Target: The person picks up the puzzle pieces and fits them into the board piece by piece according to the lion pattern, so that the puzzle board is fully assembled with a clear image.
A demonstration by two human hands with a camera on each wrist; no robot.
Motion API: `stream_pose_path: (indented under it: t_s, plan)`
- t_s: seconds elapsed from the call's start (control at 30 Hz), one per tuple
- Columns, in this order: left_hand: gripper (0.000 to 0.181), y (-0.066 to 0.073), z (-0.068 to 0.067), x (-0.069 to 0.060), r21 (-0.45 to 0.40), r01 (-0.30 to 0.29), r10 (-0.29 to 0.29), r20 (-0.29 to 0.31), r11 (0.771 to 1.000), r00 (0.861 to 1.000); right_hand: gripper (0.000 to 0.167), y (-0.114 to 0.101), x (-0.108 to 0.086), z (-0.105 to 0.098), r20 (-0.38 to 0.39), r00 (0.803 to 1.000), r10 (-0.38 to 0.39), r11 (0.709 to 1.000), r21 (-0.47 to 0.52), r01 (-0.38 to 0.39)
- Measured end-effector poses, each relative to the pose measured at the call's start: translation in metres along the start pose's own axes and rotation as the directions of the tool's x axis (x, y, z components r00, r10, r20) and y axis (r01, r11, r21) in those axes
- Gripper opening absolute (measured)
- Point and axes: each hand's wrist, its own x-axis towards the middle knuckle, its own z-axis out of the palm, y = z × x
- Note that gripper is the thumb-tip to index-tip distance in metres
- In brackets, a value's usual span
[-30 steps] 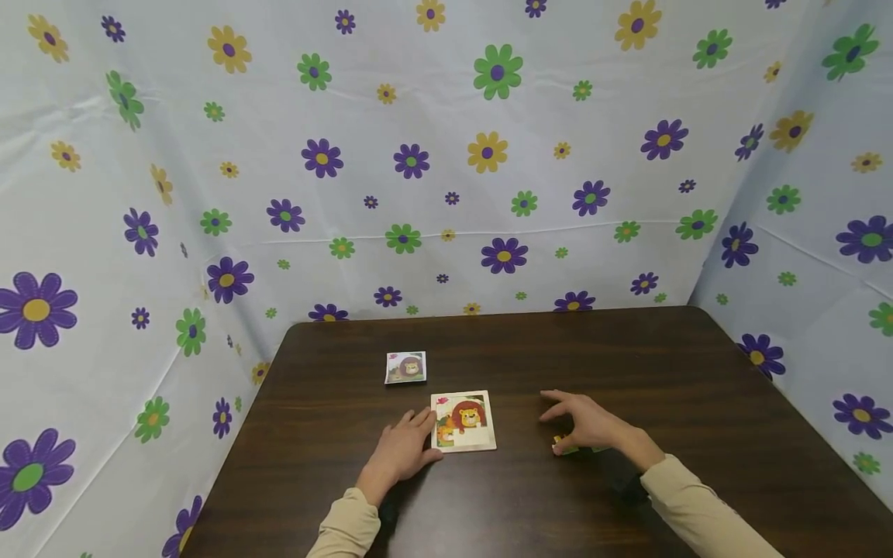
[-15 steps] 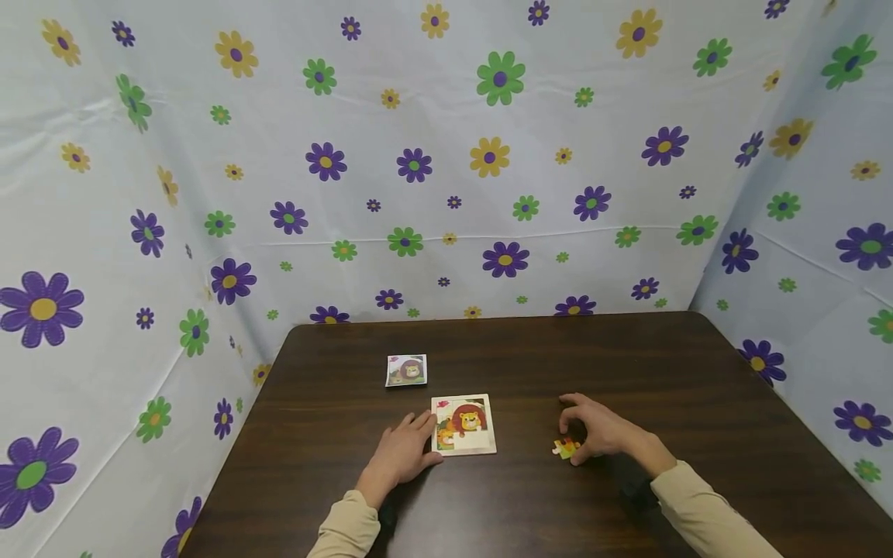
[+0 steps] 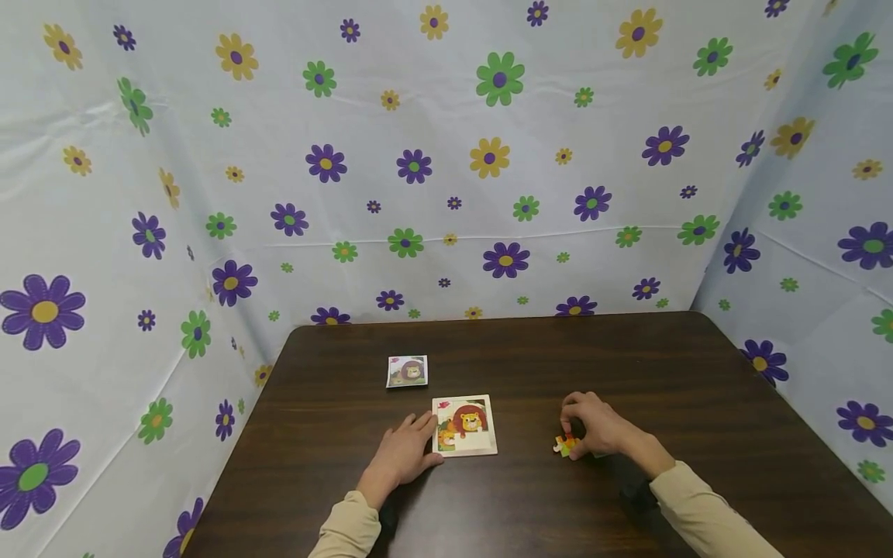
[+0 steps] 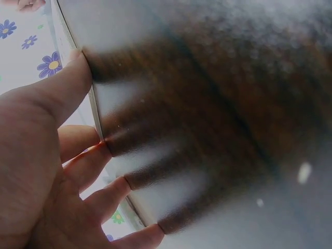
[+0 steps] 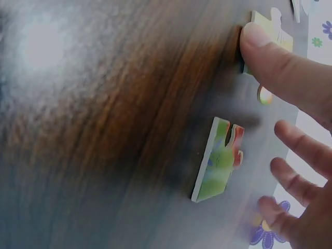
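The lion puzzle board (image 3: 464, 426), with a pale bare patch at its lower right, lies flat on the dark table. My left hand (image 3: 401, 457) rests at its left edge, fingers extended and thumb near the lower corner. To the right of the board, my right hand (image 3: 601, 426) pinches a yellow-and-red jigsaw piece (image 3: 563, 446) between thumb and index finger. In the right wrist view the thumb lies on that piece, while the other fingers hang loosely curved. A second jigsaw piece (image 5: 217, 163), green with red, lies flat beneath the hand, mostly hidden in the head view.
A small lion picture card (image 3: 408, 372) lies behind the board, to its left. The dark wooden table (image 3: 516, 349) ends at a flowered cloth (image 3: 446, 155) hanging behind and on both sides.
My right hand has moved slightly right and its index finger has come down toward the thumb at the jigsaw piece. The left hand and the board stay put.
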Motion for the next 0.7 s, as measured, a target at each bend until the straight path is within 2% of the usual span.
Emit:
stream_pose_path:
  t_s: [0.17,0.3,0.5,0.7]
  plan:
    - [0.068,-0.0001,0.0006,0.0002,-0.004,0.005,-0.005,0.002,1.000,1.000,0.041,-0.0010,0.0012,0.0007,-0.032,0.998,-0.056,0.998,0.027,0.057]
    - [0.069,-0.0003,0.0014,0.0003,-0.001,0.004,-0.004,0.002,1.000,1.000,0.037,-0.0029,0.0014,0.0011,-0.050,0.997,-0.056,0.996,0.071,0.059]
    - [0.068,-0.0006,0.0025,0.0003,0.007,-0.002,0.002,-0.006,1.000,1.000,0.024,-0.0066,0.0023,0.0012,-0.050,0.999,-0.020,0.982,0.187,0.029]
    - [0.068,-0.0004,0.0015,0.0000,0.002,-0.001,0.001,-0.005,1.000,1.000,0.019,-0.0091,0.0073,0.0009,-0.069,0.997,0.024,0.976,0.218,-0.008]
